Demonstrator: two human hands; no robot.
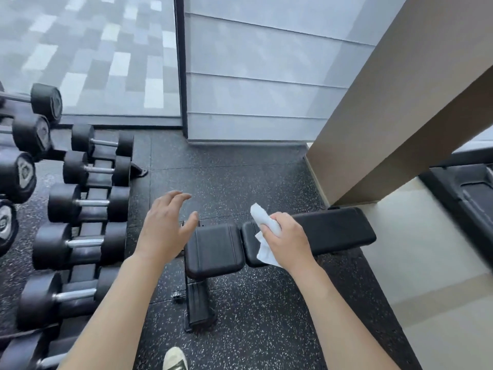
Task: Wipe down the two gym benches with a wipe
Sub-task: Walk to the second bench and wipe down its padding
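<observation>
A black padded gym bench [336,231] stands on the speckled rubber floor, its short seat pad [213,249] toward me and its long back pad running to the right. My right hand [286,237] is closed around a crumpled white wipe [262,222] and hovers over the near end of the back pad, by the gap between the pads. My left hand [165,227] floats with fingers spread, holding nothing, just left of the seat pad. Only one bench is in view.
A rack of black dumbbells [80,204] fills the left side. A beige column [394,116] rises at the right, behind the bench's far end. A treadmill edge [464,188] shows at far right. My shoe [174,359] is at the bottom.
</observation>
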